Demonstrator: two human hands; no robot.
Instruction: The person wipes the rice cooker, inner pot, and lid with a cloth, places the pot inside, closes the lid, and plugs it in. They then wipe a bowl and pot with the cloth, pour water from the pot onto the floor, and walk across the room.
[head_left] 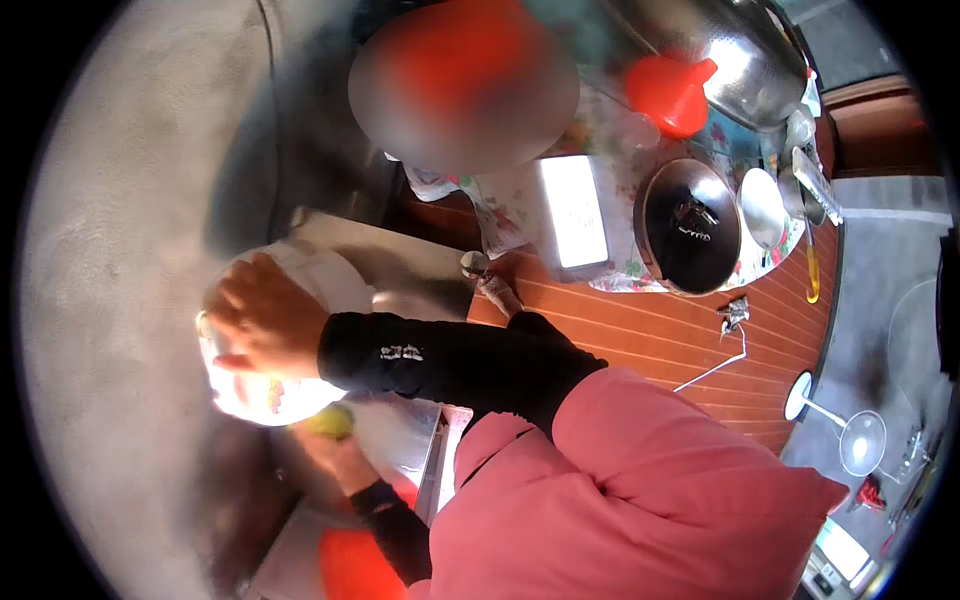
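My right hand (265, 312) lies over a round white container (335, 280), its fingers spread across the top and the thumb bent down near the side. A small coloured print shows on the container's brightly lit lower part. My left hand (335, 455) is just below it, fingers closed around a rounded yellow-green thing (333, 421) close to the container's edge. Blur hides what kind of thing this is. Both forearms wear black sleeves. A shiny metal surface (395, 435) lies beside the left hand.
A table with a flowered cloth carries a lit tablet (574, 212), a dark pan (690, 228), a white bowl (763, 208), a red funnel-like thing (668, 95) and a large metal basin (745, 60). A red container (358, 565) stands below my left arm. A fan (862, 443) stands behind.
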